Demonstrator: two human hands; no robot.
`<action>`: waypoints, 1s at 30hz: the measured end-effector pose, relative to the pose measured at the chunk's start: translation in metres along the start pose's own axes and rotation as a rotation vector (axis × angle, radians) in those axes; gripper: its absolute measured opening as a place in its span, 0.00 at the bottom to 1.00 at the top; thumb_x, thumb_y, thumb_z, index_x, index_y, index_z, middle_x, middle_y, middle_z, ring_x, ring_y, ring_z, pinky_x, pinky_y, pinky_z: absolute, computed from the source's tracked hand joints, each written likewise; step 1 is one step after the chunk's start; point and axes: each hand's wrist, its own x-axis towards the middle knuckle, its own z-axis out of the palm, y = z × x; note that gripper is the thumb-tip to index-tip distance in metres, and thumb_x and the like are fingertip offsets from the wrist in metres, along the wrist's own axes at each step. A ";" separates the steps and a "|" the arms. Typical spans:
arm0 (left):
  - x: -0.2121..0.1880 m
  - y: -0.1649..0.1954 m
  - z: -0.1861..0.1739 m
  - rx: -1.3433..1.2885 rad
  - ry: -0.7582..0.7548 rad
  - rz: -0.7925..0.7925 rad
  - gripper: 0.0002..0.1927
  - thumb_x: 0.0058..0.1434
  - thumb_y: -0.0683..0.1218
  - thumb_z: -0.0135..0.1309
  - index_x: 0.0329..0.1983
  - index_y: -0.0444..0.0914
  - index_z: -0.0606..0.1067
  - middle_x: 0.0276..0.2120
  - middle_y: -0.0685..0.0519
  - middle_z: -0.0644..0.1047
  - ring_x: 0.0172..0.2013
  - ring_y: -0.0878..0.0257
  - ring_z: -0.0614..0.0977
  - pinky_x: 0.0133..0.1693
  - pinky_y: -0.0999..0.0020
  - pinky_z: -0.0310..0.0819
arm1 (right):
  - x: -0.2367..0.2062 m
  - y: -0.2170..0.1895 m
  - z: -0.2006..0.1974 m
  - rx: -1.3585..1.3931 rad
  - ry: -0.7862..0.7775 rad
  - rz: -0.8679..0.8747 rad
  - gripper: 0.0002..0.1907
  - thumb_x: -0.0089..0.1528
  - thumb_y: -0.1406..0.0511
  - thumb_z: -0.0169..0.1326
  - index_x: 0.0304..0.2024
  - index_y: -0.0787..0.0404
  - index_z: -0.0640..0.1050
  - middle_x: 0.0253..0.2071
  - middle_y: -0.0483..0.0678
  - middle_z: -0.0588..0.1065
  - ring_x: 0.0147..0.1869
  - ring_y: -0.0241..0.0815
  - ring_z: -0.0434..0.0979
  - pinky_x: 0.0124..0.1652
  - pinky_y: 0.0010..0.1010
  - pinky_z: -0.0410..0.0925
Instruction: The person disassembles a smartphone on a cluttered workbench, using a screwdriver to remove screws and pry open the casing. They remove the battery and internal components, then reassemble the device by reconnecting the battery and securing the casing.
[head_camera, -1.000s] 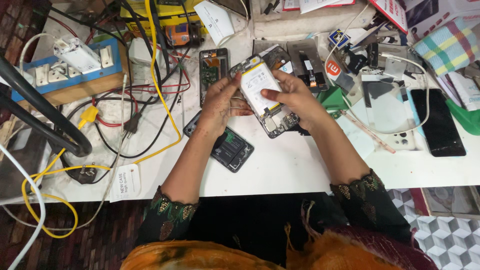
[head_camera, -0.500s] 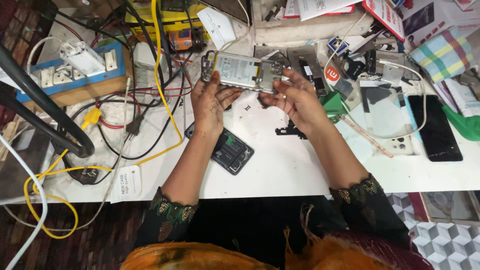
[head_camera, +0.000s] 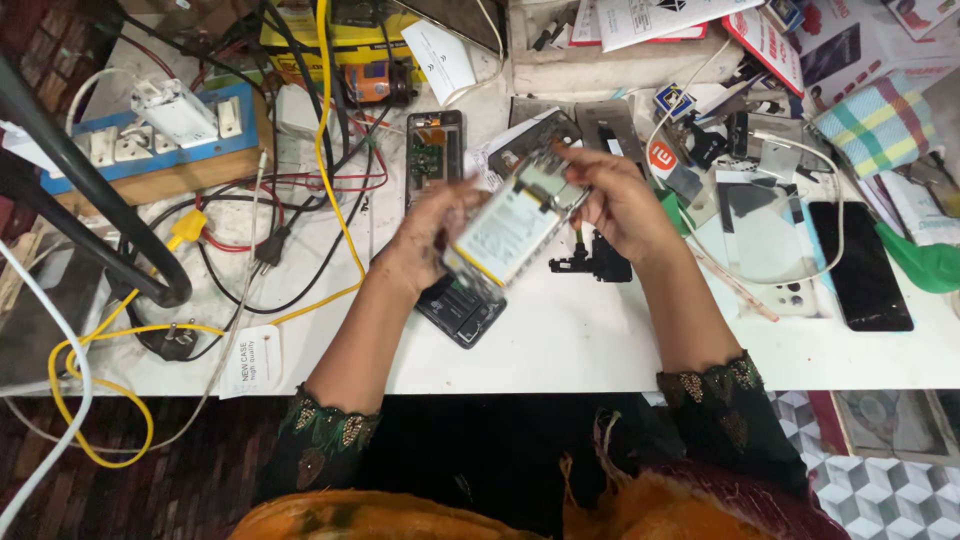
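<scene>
Opened phone (head_camera: 515, 228), its pale battery seated inside the frame, is held tilted above the white bench (head_camera: 600, 330), clamped between both hands: left hand (head_camera: 430, 235) at the lower end, right hand (head_camera: 620, 200) at the upper. Beneath lies a dark phone frame (head_camera: 465, 310); beside it, a small black part (head_camera: 595, 262).

Opened phone (head_camera: 515, 222) between hands, above table (head_camera: 600, 340); power strip (head_camera: 150, 135) far left.
</scene>
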 end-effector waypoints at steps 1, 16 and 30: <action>0.002 -0.005 0.000 0.042 -0.046 -0.011 0.27 0.59 0.54 0.64 0.52 0.29 0.75 0.45 0.44 0.83 0.41 0.56 0.86 0.45 0.62 0.84 | 0.001 0.000 0.001 -0.025 -0.005 0.036 0.23 0.65 0.72 0.47 0.62 0.74 0.72 0.40 0.47 0.76 0.28 0.35 0.76 0.28 0.27 0.74; 0.022 -0.071 0.009 -0.096 -0.029 0.358 0.14 0.64 0.39 0.59 0.51 0.32 0.73 0.43 0.49 0.81 0.40 0.65 0.83 0.43 0.70 0.79 | -0.004 0.015 0.009 -0.176 0.035 0.027 0.25 0.59 0.70 0.49 0.59 0.70 0.73 0.42 0.53 0.79 0.42 0.43 0.81 0.44 0.35 0.77; 0.017 -0.084 0.023 -0.044 -0.066 0.437 0.14 0.67 0.38 0.55 0.54 0.33 0.68 0.46 0.48 0.79 0.45 0.66 0.81 0.48 0.70 0.78 | -0.006 0.019 0.004 -0.273 0.127 -0.009 0.20 0.57 0.73 0.51 0.53 0.70 0.75 0.39 0.52 0.79 0.35 0.38 0.81 0.35 0.30 0.77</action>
